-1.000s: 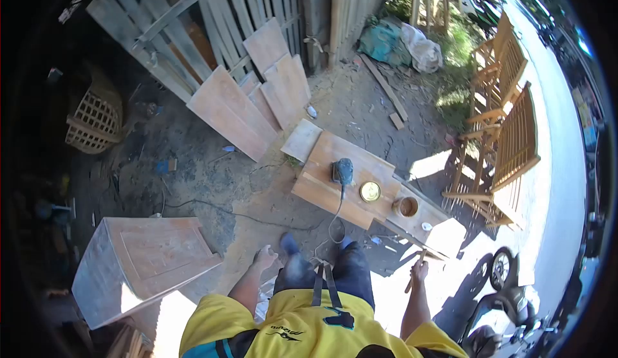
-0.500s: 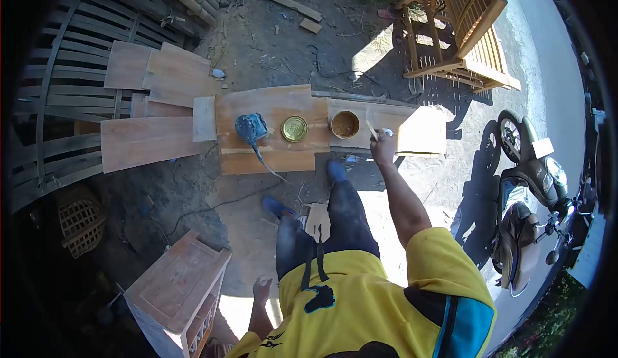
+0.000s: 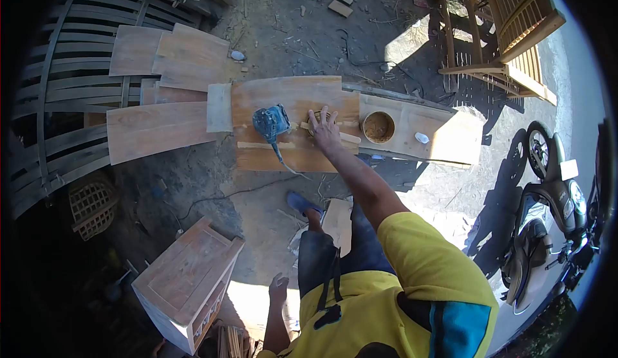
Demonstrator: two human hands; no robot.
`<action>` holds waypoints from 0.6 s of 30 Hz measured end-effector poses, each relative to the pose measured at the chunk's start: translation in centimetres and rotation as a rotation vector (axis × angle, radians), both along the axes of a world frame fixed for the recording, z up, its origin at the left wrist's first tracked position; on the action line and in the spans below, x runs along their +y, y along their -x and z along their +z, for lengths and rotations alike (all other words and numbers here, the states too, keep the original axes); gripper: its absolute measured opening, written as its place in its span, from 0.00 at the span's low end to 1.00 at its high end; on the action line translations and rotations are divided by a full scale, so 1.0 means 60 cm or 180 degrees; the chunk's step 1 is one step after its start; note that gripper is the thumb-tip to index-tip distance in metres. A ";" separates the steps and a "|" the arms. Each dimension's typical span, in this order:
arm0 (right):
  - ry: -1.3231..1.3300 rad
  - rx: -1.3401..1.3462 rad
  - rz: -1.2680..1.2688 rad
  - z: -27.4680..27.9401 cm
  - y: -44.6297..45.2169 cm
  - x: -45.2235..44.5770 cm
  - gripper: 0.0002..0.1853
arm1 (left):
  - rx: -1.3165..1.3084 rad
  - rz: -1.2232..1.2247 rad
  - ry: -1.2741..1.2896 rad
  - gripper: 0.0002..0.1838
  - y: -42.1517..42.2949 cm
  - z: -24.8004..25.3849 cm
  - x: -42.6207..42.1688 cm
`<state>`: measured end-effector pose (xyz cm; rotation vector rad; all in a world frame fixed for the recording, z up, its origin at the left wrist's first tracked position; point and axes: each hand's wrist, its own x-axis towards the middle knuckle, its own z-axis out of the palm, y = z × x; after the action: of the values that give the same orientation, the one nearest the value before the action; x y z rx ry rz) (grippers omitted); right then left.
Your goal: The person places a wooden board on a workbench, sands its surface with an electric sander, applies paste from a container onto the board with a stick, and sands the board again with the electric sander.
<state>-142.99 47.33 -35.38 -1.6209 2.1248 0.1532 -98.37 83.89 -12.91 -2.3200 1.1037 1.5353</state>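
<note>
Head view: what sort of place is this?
Likely an open-air woodworking yard: a dusty blue corded power tool on flat brown wooden boards, a boxy reddish-brown wooden cabinet, and slatted light-brown wooden furniture.

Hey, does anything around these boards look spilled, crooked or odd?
Nothing looks clearly spilled. The cord of the blue power tool trails over the near edge of the boards, where it might snag, and wood scraps litter the ground.

Near: yellow shirt point(image 3: 360, 300), black and teal sleeve panels. Beyond: cream-streaked orange-brown board point(image 3: 296, 94), blue sander point(image 3: 271, 120). Far right: golden-brown slatted bench point(image 3: 515, 30).
</note>
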 end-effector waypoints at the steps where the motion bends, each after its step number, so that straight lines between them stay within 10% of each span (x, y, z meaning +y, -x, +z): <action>1: 0.0056 0.0061 -0.0037 -0.014 -0.009 0.000 0.59 | 0.0018 -0.0033 -0.0093 0.26 -0.013 0.005 0.010; 8: 0.0841 -0.0379 -0.1461 0.228 0.076 0.093 0.49 | 0.0228 -0.0046 -0.0296 0.26 -0.074 -0.028 -0.011; 18: 0.1456 0.0612 -0.1925 0.111 0.183 0.160 0.46 | 0.0006 -0.0660 0.0298 0.29 -0.137 -0.082 -0.164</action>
<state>-153.96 56.92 -28.71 -1.1229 2.8495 -0.4122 -90.18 74.08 -17.86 -2.1792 1.3954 1.4391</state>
